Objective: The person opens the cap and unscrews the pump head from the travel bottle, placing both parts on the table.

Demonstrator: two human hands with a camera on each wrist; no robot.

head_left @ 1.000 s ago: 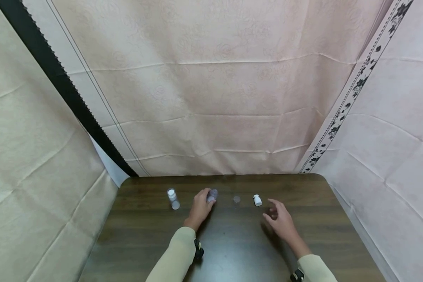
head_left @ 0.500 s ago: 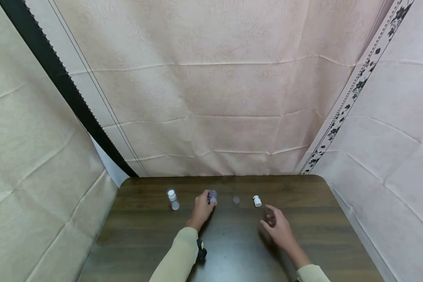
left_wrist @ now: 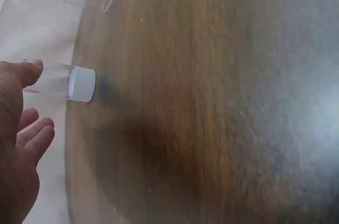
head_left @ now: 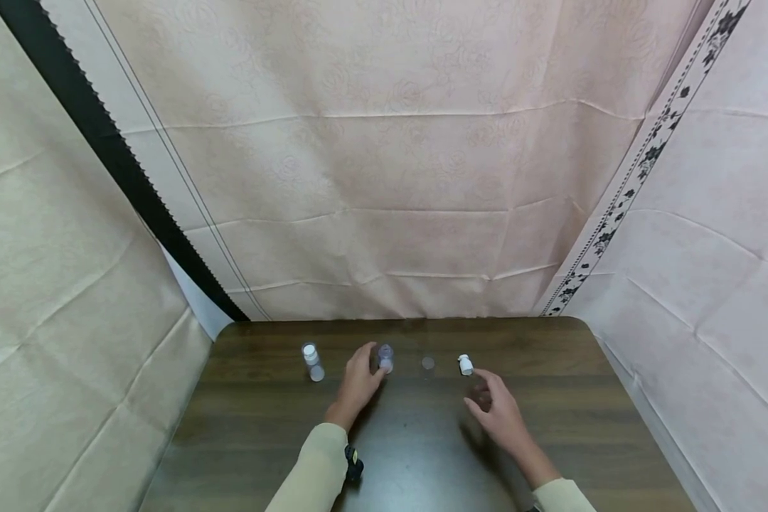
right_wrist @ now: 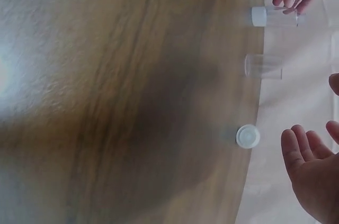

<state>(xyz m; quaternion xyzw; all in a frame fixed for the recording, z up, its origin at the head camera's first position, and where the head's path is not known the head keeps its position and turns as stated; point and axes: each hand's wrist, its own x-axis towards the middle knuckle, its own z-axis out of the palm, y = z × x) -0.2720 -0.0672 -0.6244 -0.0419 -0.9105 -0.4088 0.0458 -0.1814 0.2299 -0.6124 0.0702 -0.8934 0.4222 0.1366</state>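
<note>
In the head view my left hand (head_left: 357, 384) is beside a clear cylinder (head_left: 386, 358) standing on the table. The left wrist view shows the cylinder's white end (left_wrist: 82, 83) on the wood; my thumb (left_wrist: 32, 72) lies by its clear wall, the other fingers apart from it. Whether the thumb touches it, I cannot tell. My right hand (head_left: 502, 419) hovers with fingers loosely bent, its fingertips near a small white cap-like piece (head_left: 465, 365). That piece looks round in the right wrist view (right_wrist: 248, 136). Between the hands stands a clear, open-looking tube (right_wrist: 264, 66).
A second clear container with a white top (head_left: 313, 363) stands left of my left hand. All of it is on a dark wooden table (head_left: 269, 441), near its far edge. Pale cloth (head_left: 390, 178) hangs behind and at both sides.
My left hand has loosened and drawn slightly left, away from the cylinder, which now stands more upright. My right hand has shifted left, closer to the small white piece.
</note>
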